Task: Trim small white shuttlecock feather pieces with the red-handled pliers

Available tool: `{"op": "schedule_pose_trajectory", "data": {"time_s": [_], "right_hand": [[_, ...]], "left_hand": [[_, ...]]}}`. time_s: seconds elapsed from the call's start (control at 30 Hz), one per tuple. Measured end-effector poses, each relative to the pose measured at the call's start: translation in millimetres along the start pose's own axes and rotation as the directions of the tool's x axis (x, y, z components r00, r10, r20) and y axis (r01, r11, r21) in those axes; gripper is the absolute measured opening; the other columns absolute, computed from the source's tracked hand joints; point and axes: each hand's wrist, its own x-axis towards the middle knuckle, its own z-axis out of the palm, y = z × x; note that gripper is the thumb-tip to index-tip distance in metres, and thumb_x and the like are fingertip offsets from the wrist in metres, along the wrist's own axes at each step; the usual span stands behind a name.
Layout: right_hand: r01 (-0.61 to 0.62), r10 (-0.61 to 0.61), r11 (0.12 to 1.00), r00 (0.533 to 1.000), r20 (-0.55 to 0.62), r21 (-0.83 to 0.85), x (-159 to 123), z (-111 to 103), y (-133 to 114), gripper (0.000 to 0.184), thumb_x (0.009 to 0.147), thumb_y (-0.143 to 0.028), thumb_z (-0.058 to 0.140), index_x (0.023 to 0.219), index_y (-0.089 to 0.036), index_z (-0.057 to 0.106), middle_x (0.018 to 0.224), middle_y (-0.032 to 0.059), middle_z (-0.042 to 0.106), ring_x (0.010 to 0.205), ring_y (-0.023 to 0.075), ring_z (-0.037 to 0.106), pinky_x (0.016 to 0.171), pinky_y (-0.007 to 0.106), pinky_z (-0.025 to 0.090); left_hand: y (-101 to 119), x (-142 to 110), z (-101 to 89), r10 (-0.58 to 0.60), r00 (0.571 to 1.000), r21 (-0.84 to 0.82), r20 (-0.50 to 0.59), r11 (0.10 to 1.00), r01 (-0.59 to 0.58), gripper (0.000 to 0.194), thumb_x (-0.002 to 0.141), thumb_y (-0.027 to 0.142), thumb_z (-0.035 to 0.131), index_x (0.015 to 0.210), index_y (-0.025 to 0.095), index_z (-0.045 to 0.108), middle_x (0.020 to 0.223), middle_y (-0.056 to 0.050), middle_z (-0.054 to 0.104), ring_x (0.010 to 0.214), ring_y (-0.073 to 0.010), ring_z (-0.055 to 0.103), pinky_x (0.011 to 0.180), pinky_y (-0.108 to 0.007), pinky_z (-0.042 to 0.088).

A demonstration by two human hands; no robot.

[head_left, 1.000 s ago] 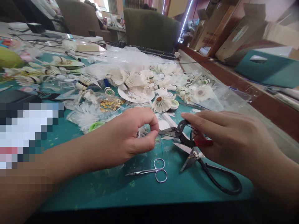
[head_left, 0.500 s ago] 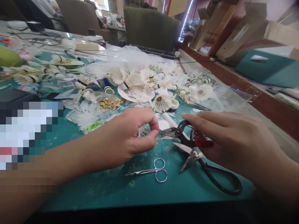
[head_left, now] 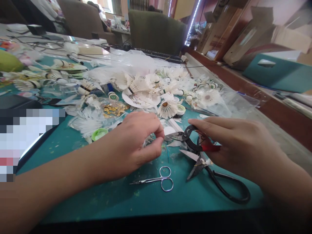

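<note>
My left hand [head_left: 142,143] has its thumb and forefinger pinched together, on something too small to make out. In my right hand [head_left: 241,146] are small black pliers [head_left: 188,138] with red grips. Their pointed jaws reach left, a short way from my left fingertips. Below the pliers, large black-handled scissors [head_left: 200,161] lie with spread blades, partly under my right hand. Small silver scissors [head_left: 156,179] rest on the green mat [head_left: 109,201] in front of my hands. A thin teal strip [head_left: 168,154] lies between the hands.
Feather shuttlecocks [head_left: 168,105], plastic bags and loose feathers crowd the mat's far half. Gold pieces [head_left: 114,110] lie in a clear bag near a green round container [head_left: 99,134]. A blurred-out device is at left; cardboard boxes [head_left: 243,39] and a teal box [head_left: 278,71] stand right.
The pliers' tips are slightly farther from my left fingertips. My left hand still pinches and the right still grips the pliers. The whole view has shifted slightly.
</note>
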Motion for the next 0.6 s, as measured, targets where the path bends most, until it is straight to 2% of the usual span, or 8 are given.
{"op": "schedule_pose_trajectory", "data": {"time_s": [0.2, 0.33, 0.5, 0.6], "right_hand": [[-0.015, 0.015, 1.0, 1.0, -0.001, -0.014, -0.1, 2.0, 1.0, 0.031, 0.09, -0.012, 0.059, 0.117, -0.014, 0.074, 0.089, 0.006, 0.079, 0.065, 0.0185, 0.07, 0.054, 0.029, 0.046], [-0.018, 0.016, 0.998, 1.0, -0.022, -0.054, -0.6, 1.9, 1.8, 0.031, 0.091, -0.014, 0.062, 0.119, -0.013, 0.074, 0.095, 0.0071, 0.081, 0.07, 0.0218, 0.074, 0.053, 0.031, 0.047], [-0.045, 0.044, 0.998, 0.999, -0.029, -0.035, -1.5, 0.9, 3.1, 0.035, 0.088, -0.012, 0.063, 0.121, -0.014, 0.074, 0.095, 0.0057, 0.081, 0.07, 0.0207, 0.075, 0.055, 0.03, 0.049], [-0.055, 0.055, 0.998, 0.995, -0.084, 0.012, -1.6, 1.3, 4.5, 0.037, 0.084, -0.011, 0.065, 0.12, -0.016, 0.074, 0.094, 0.0049, 0.081, 0.068, 0.0196, 0.073, 0.056, 0.031, 0.05]], "left_hand": [[-0.3, -1.4, 3.4, 0.096, 0.995, 0.227, -0.006, 0.969, -0.092, 0.029, 0.103, 0.023, 0.038, 0.077, 0.021, 0.049, 0.08, -0.002, 0.054, 0.078, -0.0216, 0.046, 0.081, -0.042, 0.034], [-2.9, -1.6, 3.6, 0.12, 0.993, 0.312, 0.006, 0.943, -0.115, 0.029, 0.106, 0.028, 0.05, 0.079, 0.02, 0.058, 0.093, -0.004, 0.061, 0.09, -0.0239, 0.05, 0.088, -0.043, 0.033], [-4.0, -3.0, 3.2, 0.221, 0.975, 0.337, -0.025, 0.92, -0.2, 0.023, 0.101, 0.011, 0.052, 0.082, 0.018, 0.062, 0.099, -0.006, 0.066, 0.095, -0.0236, 0.053, 0.09, -0.044, 0.034], [-2.4, -4.3, 5.2, 0.294, 0.956, 0.364, -0.005, 0.891, -0.272, 0.027, 0.1, 0.009, 0.049, 0.085, 0.018, 0.07, 0.1, -0.008, 0.067, 0.1, -0.0254, 0.054, 0.103, -0.05, 0.033]]}}
